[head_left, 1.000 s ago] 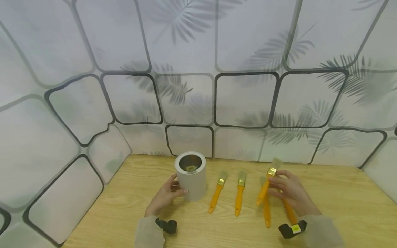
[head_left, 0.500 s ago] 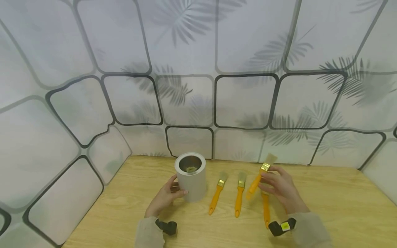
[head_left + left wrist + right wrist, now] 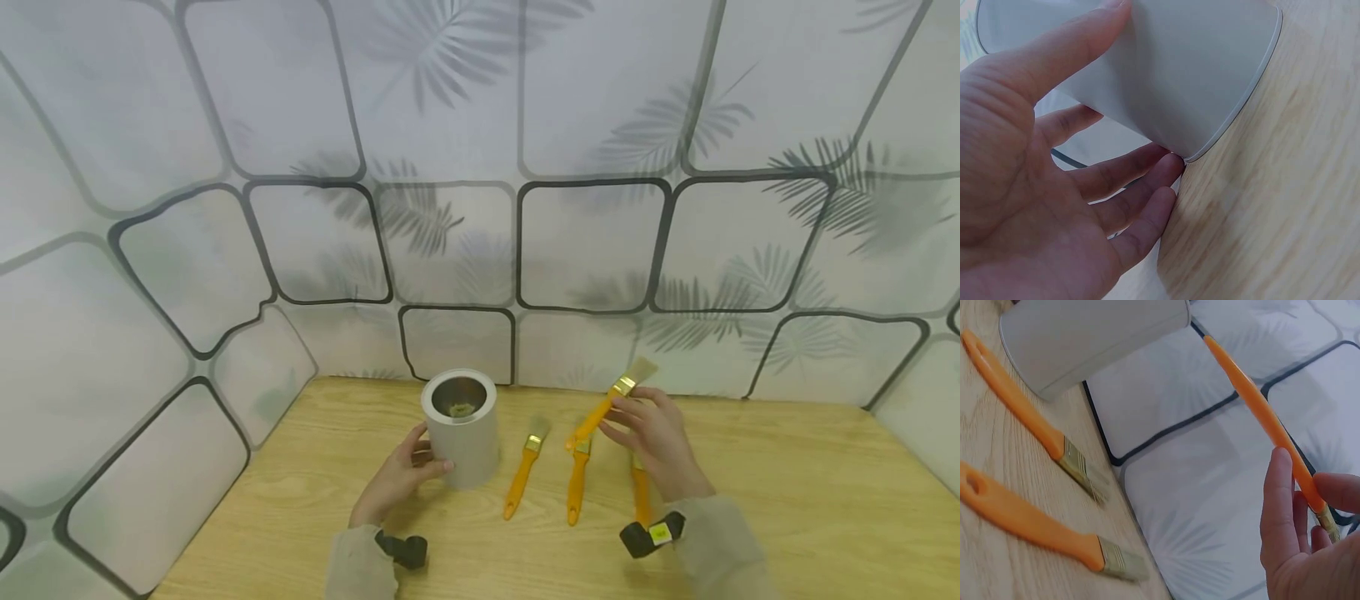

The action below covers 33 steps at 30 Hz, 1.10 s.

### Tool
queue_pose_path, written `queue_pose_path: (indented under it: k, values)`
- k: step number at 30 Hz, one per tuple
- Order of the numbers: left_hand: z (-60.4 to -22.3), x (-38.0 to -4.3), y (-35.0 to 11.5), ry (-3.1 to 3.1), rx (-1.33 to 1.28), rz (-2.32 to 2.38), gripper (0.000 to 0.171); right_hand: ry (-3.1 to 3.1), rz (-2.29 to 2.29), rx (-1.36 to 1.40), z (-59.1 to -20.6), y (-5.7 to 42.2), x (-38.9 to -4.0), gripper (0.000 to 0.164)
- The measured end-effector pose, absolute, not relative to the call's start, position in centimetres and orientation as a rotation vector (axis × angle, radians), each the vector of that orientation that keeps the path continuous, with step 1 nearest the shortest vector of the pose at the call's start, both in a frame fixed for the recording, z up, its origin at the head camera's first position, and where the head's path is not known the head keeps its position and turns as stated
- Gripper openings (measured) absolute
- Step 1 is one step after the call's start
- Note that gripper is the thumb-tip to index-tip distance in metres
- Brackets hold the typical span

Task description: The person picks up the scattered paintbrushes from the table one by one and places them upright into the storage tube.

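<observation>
On the table stands a light grey, open-topped can (image 3: pixel 468 450), upright. My left hand (image 3: pixel 405 471) grips its side low down, the thumb in front and the fingers curled behind, as the left wrist view shows. Inside the can a small pale tuft (image 3: pixel 461 410) is visible. Raised above the table, a paintbrush (image 3: pixel 596 418) with an orange handle and brass-coloured ferrule is pinched between the thumb and fingers of my right hand (image 3: pixel 651 437). Its bristles point up and right, while the handle end slants down toward the can. In the head view it overlaps a second paintbrush (image 3: pixel 576 492) lying below.
Between the can and the right hand, another paintbrush (image 3: pixel 520 479) lies on the wooden table (image 3: pixel 300 492). One more paintbrush (image 3: pixel 641 492) lies partly hidden under the right hand. A patterned wall covering (image 3: pixel 592 242) rises directly behind the table.
My right hand has carried the held paintbrush left and slightly up, toward the can, and the brush leans over further. The left hand and the can have stayed in place.
</observation>
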<state>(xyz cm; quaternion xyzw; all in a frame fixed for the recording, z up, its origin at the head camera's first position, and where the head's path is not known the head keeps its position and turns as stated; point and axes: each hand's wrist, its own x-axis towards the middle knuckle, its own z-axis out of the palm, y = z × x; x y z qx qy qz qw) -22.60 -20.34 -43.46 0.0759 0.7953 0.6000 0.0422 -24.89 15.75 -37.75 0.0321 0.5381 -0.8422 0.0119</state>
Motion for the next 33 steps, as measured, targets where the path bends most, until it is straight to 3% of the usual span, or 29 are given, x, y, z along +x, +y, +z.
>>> queue_pose_path:
  k: [33]
  values:
    - [-43.6,-22.7,-20.4,2.424,0.174,1.838,0.083,1.544,-2.797,0.098,-35.4,8.2,-26.6,0.023]
